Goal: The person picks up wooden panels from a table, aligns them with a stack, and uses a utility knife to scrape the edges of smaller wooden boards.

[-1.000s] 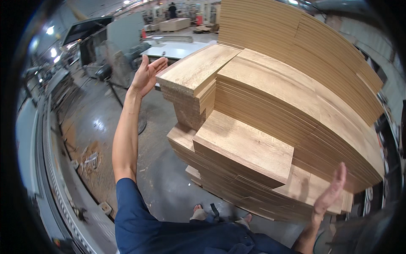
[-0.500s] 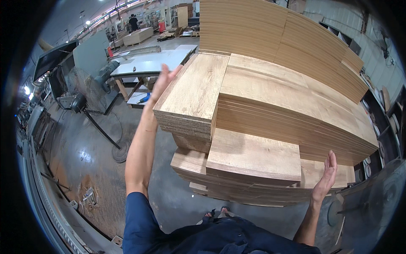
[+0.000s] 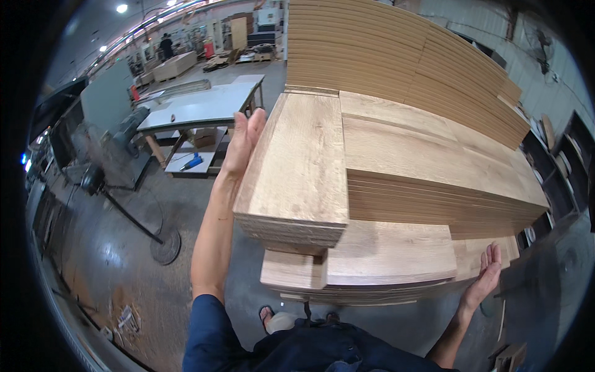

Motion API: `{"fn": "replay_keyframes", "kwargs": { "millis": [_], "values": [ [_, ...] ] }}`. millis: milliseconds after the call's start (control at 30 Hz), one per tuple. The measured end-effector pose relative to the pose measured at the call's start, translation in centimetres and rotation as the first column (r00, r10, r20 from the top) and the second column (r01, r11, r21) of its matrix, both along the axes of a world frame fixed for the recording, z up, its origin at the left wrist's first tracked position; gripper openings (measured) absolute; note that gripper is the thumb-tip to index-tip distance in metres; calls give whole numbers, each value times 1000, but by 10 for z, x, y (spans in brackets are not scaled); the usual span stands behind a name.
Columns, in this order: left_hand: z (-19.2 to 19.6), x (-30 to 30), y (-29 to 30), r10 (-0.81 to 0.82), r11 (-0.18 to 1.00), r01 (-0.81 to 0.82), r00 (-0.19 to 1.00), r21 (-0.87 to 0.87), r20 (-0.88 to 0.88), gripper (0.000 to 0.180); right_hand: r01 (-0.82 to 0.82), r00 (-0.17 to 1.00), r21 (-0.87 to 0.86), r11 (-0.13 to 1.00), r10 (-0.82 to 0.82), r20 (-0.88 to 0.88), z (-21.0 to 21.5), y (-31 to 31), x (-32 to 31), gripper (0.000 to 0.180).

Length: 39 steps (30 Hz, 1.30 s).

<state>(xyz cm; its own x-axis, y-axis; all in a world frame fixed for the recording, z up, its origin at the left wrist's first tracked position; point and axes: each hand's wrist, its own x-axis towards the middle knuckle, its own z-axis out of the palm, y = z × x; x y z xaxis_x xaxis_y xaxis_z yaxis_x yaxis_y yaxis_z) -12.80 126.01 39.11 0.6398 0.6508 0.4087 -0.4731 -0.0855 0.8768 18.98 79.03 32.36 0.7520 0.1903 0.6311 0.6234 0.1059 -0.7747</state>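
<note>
My left hand (image 3: 244,144) is open, its palm laid along the left long side of a stack of wood-grain boards (image 3: 294,161). Whether it presses on the boards is hard to tell. That stack tops the left end of a larger pile, its near end jutting out over shorter boards below. In front, one step lower, lies a second stack of pale wood-grain boards (image 3: 390,251). My right hand (image 3: 484,279), fingers up and slightly apart, is off the right end of this lower stack and holds nothing.
Behind rises a tall stack of brown-edged panels (image 3: 353,49). A white-topped table (image 3: 204,105) with a blue tool (image 3: 193,162) beneath stands at the left, near a pedestal fan (image 3: 93,180). Dark shelves (image 3: 567,161) line the right. Scraps (image 3: 128,319) litter the floor.
The pile now looks nearer and larger, and my view has shifted. My left hand stays by the left stack's side, fingers more upright. My right hand is slightly lower; my feet stand wider apart.
</note>
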Motion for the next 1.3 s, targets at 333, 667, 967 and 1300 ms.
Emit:
{"fn": "replay_keyframes", "kwargs": {
  "millis": [333,667,967,1300],
  "values": [
    [1,17,12,-8,1000,8,999,5,54,97,360,929,39,932,-362,83,27,40,-149,61],
    [-30,28,46,12,984,-17,999,177,32,98,446,895,-63,893,-444,46,28,75,-221,61],
    [-52,55,132,66,998,-65,993,-16,100,74,450,893,-88,889,-451,12,20,108,-225,62],
    [-39,143,332,-36,999,36,999,-32,-13,51,605,794,103,789,-589,-153,1,92,-267,70]
  ]
}}
